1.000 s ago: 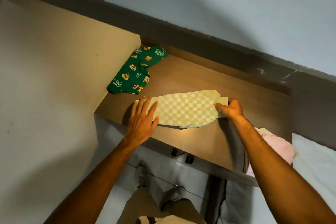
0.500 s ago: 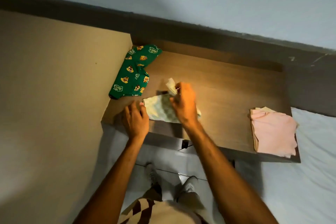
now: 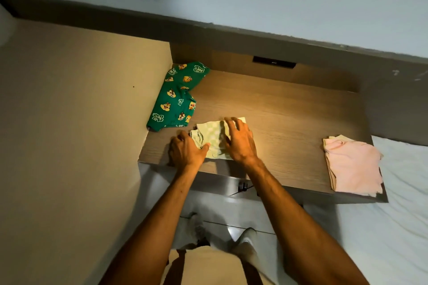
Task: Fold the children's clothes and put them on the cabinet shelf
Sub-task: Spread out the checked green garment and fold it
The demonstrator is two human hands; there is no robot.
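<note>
A tan cabinet side panel (image 3: 81, 122) fills the left of the view. Against it, at the left end of the wooden bench (image 3: 289, 127), a green printed garment (image 3: 177, 97) is laid, partly folded, with cartoon figures on it. Just to its right, near the front edge of the bench, a pale green checked garment (image 3: 214, 139) is seen folded into a small bundle. The left hand (image 3: 186, 151) is rested at the left edge of this bundle, fingers loosely curled, the thumb touching the cloth; nothing is gripped by it. The right hand (image 3: 239, 141) is spread open, palm down, and pressed flat on the right half of the checked garment. Well apart, at the right end of the bench, a folded pink garment (image 3: 352, 166) is laid, its corner just over the front edge. A white bed sheet (image 3: 393, 227) is seen beyond, at the far right.
</note>
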